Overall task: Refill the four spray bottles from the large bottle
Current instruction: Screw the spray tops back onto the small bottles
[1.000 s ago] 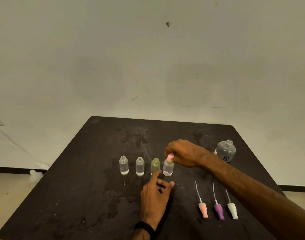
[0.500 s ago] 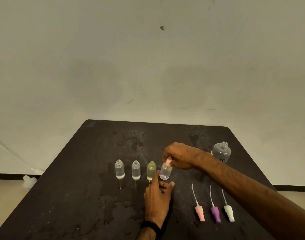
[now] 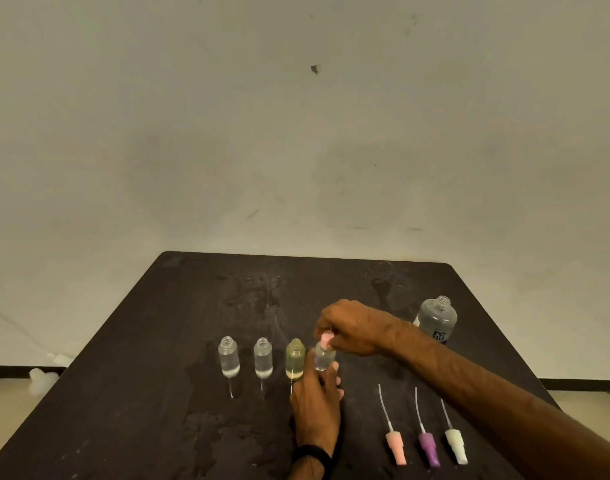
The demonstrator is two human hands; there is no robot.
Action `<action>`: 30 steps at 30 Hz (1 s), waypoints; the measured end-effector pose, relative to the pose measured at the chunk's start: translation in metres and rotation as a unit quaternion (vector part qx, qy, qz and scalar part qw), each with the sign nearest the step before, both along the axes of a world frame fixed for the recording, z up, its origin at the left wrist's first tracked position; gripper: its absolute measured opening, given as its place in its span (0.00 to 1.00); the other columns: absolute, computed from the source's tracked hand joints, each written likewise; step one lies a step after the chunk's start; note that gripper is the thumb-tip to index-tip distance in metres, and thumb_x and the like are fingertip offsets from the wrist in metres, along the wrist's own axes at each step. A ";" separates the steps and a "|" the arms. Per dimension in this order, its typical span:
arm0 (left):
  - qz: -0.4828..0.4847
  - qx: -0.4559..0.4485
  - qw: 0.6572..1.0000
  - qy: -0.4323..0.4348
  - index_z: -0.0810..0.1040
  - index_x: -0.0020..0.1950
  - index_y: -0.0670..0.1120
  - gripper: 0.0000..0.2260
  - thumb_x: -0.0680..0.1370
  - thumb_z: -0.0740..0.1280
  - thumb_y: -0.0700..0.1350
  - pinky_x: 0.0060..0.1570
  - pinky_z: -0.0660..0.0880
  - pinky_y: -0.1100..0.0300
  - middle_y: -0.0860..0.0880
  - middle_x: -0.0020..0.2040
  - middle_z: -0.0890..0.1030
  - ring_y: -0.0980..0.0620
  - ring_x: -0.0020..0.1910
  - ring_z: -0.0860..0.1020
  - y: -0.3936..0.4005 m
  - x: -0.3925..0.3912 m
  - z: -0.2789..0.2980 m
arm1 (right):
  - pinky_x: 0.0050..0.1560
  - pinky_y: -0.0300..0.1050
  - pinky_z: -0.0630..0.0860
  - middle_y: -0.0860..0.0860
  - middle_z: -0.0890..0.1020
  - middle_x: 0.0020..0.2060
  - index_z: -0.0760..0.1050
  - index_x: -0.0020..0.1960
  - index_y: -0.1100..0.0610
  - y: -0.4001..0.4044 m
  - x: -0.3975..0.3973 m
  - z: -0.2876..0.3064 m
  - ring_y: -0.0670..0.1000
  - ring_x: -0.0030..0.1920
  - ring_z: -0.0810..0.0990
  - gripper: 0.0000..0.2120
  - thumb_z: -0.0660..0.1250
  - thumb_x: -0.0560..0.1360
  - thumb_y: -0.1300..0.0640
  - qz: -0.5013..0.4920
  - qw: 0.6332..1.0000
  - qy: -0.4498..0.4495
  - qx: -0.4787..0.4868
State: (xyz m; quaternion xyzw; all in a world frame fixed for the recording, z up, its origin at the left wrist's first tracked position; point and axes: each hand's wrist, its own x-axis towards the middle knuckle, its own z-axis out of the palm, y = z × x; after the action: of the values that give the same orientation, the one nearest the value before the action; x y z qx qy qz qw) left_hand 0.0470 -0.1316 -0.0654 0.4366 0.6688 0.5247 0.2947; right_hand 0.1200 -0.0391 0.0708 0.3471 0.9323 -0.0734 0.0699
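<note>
Four small spray bottles stand in a row on the dark table [image 3: 158,341]: two clear open ones [image 3: 229,356] [image 3: 263,358], a yellowish one [image 3: 295,360], and a rightmost one [image 3: 323,358] with a pink spray top [image 3: 326,339] on its neck. My right hand [image 3: 357,327] pinches that pink top from above. My left hand [image 3: 317,400] wraps the base of the same bottle. The large clear bottle [image 3: 436,320] stands uncapped at the back right, behind my right forearm.
Three loose spray tops with dip tubes lie at the front right: pink [image 3: 395,441], purple [image 3: 428,446], white [image 3: 455,445]. Wet patches mark the table's middle. A white lump [image 3: 42,377] lies on the floor to the left.
My left hand moved forward from the table and closed around the rightmost bottle's base. My right hand stays on the pink top.
</note>
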 end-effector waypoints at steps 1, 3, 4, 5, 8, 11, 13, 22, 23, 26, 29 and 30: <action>-0.001 0.003 1.000 0.006 0.75 0.69 0.50 0.15 0.82 0.66 0.48 0.36 0.73 0.76 0.55 0.38 0.83 0.59 0.36 0.83 0.001 0.000 0.001 | 0.59 0.45 0.75 0.54 0.80 0.57 0.77 0.61 0.57 0.001 0.000 0.000 0.51 0.57 0.78 0.13 0.66 0.79 0.55 -0.001 1.000 -0.008 0.003; -0.009 0.008 1.000 0.025 0.77 0.66 0.51 0.13 0.82 0.66 0.48 0.37 0.72 0.77 0.56 0.38 0.83 0.63 0.37 0.82 0.002 0.000 -0.002 | 0.57 0.46 0.76 0.54 0.80 0.56 0.77 0.60 0.57 0.001 0.001 0.000 0.52 0.55 0.78 0.14 0.65 0.79 0.51 -0.010 0.999 -0.030 0.015; -0.012 0.009 0.999 0.034 0.77 0.66 0.52 0.13 0.81 0.66 0.49 0.38 0.72 0.77 0.56 0.38 0.83 0.65 0.38 0.82 0.002 0.000 -0.004 | 0.56 0.47 0.77 0.55 0.80 0.55 0.77 0.60 0.58 0.001 0.002 0.000 0.52 0.53 0.79 0.15 0.65 0.79 0.48 -0.018 0.998 -0.046 0.026; -0.013 0.007 0.999 0.040 0.77 0.66 0.52 0.13 0.81 0.67 0.49 0.39 0.72 0.77 0.57 0.39 0.83 0.65 0.38 0.82 0.002 0.000 -0.006 | 0.55 0.48 0.78 0.55 0.81 0.54 0.77 0.59 0.58 0.001 0.002 -0.002 0.53 0.51 0.80 0.18 0.64 0.79 0.45 -0.025 0.997 -0.062 0.039; -0.018 0.009 0.998 0.052 0.76 0.66 0.54 0.14 0.81 0.67 0.52 0.41 0.74 0.74 0.58 0.37 0.83 0.64 0.38 0.82 0.003 -0.001 -0.012 | 0.51 0.50 0.80 0.56 0.81 0.51 0.76 0.57 0.59 0.001 0.004 -0.007 0.53 0.47 0.80 0.27 0.60 0.77 0.36 -0.029 0.993 -0.088 0.072; -0.026 0.013 0.999 0.038 0.77 0.66 0.53 0.13 0.81 0.67 0.49 0.43 0.79 0.68 0.57 0.38 0.83 0.65 0.38 0.82 0.004 -0.002 -0.013 | 0.58 0.50 0.77 0.55 0.78 0.59 0.72 0.65 0.57 0.003 0.005 -0.002 0.54 0.55 0.78 0.28 0.69 0.74 0.40 -0.017 0.996 -0.073 0.038; -0.030 0.015 0.999 0.040 0.76 0.67 0.52 0.14 0.81 0.67 0.50 0.45 0.81 0.64 0.57 0.39 0.84 0.64 0.38 0.82 0.005 -0.003 -0.016 | 0.62 0.50 0.75 0.55 0.75 0.62 0.69 0.69 0.56 0.004 0.005 0.003 0.55 0.60 0.76 0.27 0.72 0.74 0.49 0.001 0.998 -0.070 0.003; -0.043 0.036 0.998 0.024 0.74 0.61 0.60 0.10 0.81 0.67 0.52 0.42 0.79 0.68 0.55 0.38 0.84 0.63 0.38 0.82 0.004 -0.004 -0.016 | 0.43 0.47 0.75 0.55 0.77 0.41 0.75 0.47 0.58 -0.003 0.005 0.012 0.51 0.39 0.75 0.28 0.57 0.76 0.32 -0.011 0.979 -0.158 0.131; -0.045 0.036 0.998 0.018 0.75 0.63 0.58 0.11 0.81 0.67 0.52 0.41 0.79 0.70 0.55 0.38 0.84 0.63 0.38 0.82 0.004 -0.005 -0.017 | 0.44 0.47 0.76 0.54 0.77 0.41 0.74 0.49 0.57 -0.002 0.006 0.013 0.51 0.40 0.76 0.28 0.58 0.76 0.31 -0.013 0.979 -0.157 0.134; -0.049 0.047 0.998 -0.006 0.74 0.61 0.60 0.10 0.81 0.68 0.49 0.40 0.78 0.70 0.53 0.39 0.84 0.61 0.38 0.83 0.005 -0.006 -0.018 | 0.55 0.48 0.76 0.54 0.78 0.57 0.72 0.65 0.55 -0.001 0.007 0.011 0.54 0.55 0.78 0.22 0.69 0.75 0.45 0.002 0.994 -0.099 0.035; -0.046 0.059 0.997 -0.016 0.75 0.62 0.58 0.11 0.80 0.69 0.48 0.40 0.78 0.70 0.53 0.39 0.85 0.60 0.36 0.83 0.004 -0.005 -0.017 | 0.57 0.49 0.76 0.54 0.78 0.57 0.75 0.62 0.55 -0.001 0.005 0.005 0.54 0.57 0.78 0.14 0.66 0.78 0.53 0.028 0.997 -0.069 0.016; -0.049 0.061 0.997 -0.017 0.75 0.61 0.59 0.11 0.80 0.69 0.48 0.40 0.78 0.70 0.53 0.39 0.85 0.61 0.36 0.83 0.003 -0.005 -0.017 | 0.56 0.49 0.77 0.54 0.79 0.56 0.76 0.60 0.56 -0.001 0.005 0.003 0.54 0.55 0.78 0.13 0.65 0.78 0.51 0.022 0.996 -0.076 0.033</action>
State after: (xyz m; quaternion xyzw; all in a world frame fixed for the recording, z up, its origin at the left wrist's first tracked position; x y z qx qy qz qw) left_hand 0.0419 -0.1284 -0.0820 0.4765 0.6085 0.5568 0.3043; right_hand 0.1250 -0.0404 0.0734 0.3328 0.9338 -0.0149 0.1307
